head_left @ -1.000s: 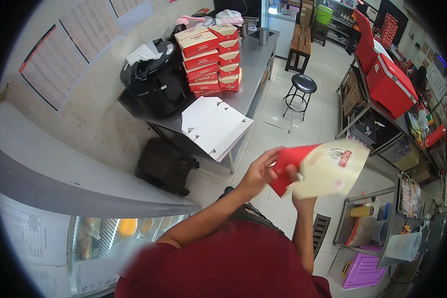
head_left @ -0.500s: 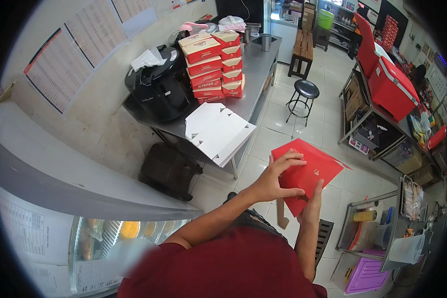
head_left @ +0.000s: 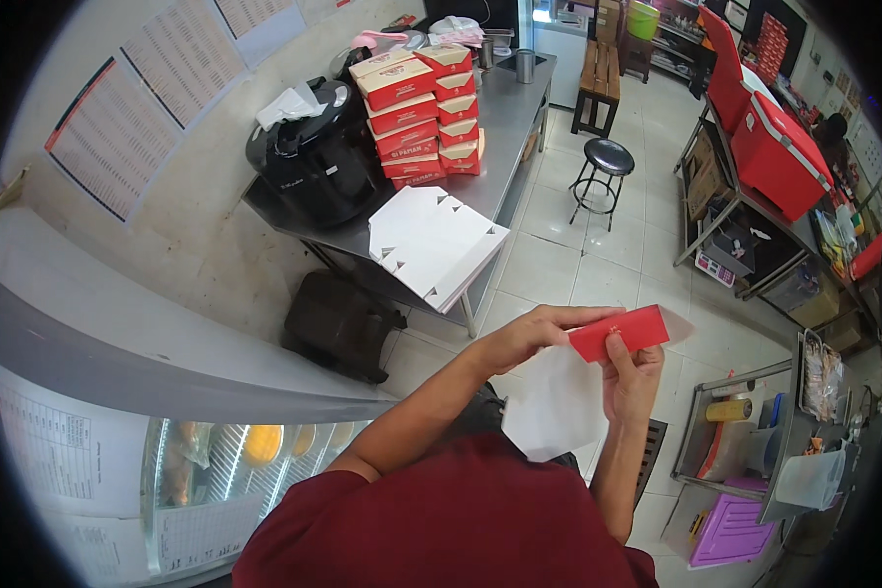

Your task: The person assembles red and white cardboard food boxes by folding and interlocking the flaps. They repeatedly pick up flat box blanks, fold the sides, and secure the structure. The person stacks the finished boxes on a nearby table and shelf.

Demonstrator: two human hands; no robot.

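Right now we hold a partly folded carton (head_left: 637, 331) in front of our chest, above the tiled floor (head_left: 549, 260) and well apart from the steel surface (head_left: 510, 118). Our right grip (head_left: 634, 380) is clasped on it, thumb pressed against the red face. Our left grip (head_left: 522, 340) grasps its left end, fingers reaching along the upper edge. The carton's white panel (head_left: 556, 402) hangs between our forearms. On the near end of the surface we see a pile of flat white blanks (head_left: 436, 245); just behind stand stacked red-and-cream boxes (head_left: 402, 122), with a black cooker (head_left: 309, 157) beside them.
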